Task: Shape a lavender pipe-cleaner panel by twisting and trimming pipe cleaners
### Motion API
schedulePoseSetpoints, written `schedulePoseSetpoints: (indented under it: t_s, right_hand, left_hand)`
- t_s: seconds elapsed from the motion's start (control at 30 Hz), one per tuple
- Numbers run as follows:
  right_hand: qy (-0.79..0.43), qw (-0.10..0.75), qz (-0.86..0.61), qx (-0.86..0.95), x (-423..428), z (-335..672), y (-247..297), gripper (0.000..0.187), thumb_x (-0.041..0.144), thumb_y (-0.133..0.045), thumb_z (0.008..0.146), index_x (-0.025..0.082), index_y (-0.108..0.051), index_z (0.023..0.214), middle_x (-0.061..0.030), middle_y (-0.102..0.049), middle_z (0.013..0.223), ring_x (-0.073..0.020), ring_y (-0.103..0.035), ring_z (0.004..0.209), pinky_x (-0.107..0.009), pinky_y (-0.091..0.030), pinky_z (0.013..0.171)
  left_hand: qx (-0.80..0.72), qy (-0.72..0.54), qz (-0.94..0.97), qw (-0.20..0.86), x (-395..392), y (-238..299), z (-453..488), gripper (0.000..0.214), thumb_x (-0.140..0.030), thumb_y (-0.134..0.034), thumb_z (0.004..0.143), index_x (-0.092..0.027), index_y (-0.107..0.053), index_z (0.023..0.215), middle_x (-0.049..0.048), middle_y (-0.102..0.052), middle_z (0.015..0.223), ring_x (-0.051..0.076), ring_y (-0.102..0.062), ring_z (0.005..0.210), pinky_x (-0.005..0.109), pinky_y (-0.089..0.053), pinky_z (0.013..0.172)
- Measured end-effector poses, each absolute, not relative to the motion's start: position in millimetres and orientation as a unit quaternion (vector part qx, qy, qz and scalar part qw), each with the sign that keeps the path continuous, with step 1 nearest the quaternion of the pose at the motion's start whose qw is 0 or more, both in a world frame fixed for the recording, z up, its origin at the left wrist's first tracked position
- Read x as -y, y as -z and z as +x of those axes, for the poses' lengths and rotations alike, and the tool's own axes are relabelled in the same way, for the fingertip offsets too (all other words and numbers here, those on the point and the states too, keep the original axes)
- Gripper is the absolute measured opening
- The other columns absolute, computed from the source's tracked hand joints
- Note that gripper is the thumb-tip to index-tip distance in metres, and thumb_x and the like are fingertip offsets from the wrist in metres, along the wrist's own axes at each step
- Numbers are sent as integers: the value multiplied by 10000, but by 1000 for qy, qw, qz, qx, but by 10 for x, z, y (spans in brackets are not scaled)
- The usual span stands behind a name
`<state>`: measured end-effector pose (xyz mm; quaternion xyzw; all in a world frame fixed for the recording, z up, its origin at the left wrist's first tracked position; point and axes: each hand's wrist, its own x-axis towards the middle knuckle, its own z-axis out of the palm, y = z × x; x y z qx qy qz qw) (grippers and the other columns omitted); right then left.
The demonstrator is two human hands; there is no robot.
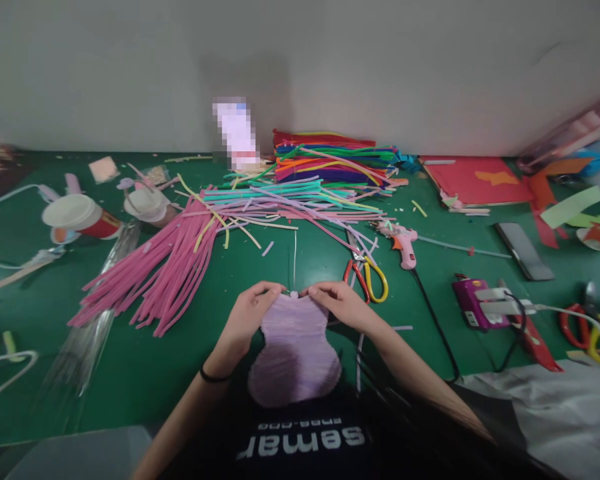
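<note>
A pale lilac fuzzy shape (295, 347), wide at the bottom and narrower at the top, lies in front of my chest at the table's near edge. My left hand (253, 313) pinches its top left corner with fingers closed. My right hand (337, 303) pinches its top right corner in the same way. Between the two hands, at the shape's top middle, a thin white pipe cleaner (295, 263) rises away from me. A black band circles my left wrist.
On the green table (145, 373) lie pink pipe cleaners (150, 280), a many-coloured stack (330, 163), red-and-yellow scissors (367, 280), a pink glue gun (403, 243), a phone (524, 250), a purple power strip (480, 303), red paper (475, 180) and paper cups (77, 217).
</note>
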<state>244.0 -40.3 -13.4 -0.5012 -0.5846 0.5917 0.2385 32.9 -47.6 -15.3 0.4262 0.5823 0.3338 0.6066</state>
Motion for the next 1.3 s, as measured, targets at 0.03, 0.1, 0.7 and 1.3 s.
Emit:
schedulePoseSetpoints:
  t_s: [0.03,0.1,0.7,1.3]
  right_hand:
    - [-588,245,-505,582,419,2447,149,434,520,-498,881,162,-723,978,-37,-657,778,-140,-509,657,-229,-348,538]
    - [-583,266,-515,570,450,2449,186,436,529,-502,877,166,-722,978,-30,-642,767,-133,-497,645,-223,-341,530]
    - [-527,290,-568,562,516,2309,187,178,333,-649,738,164,-607,699,34,-559,611,-97,-449,550,-208,-339,511]
    - [-589,332,-540,503,476,2494,168,328,488,-684,748,161,-660,761,8,-602,628,-107,-520,560,-238,-420,530]
  left_hand:
    - [-577,-317,441,610,455,145,335,351,-487,-641,769,-155,-691,870,24,-690,742,150,-575,653,223,-397,583]
    - [-563,-280,480,611,413,132,345,338,-480,-661,750,-154,-697,830,13,-669,713,138,-548,622,217,-370,557]
    - [-558,-229,561,568,332,110,447,314,-453,-708,664,-142,-695,703,-14,-581,608,121,-474,576,218,-333,536]
    - [-585,-251,514,575,420,107,371,334,-469,-719,649,-138,-698,685,-17,-547,571,101,-422,519,215,-305,492]
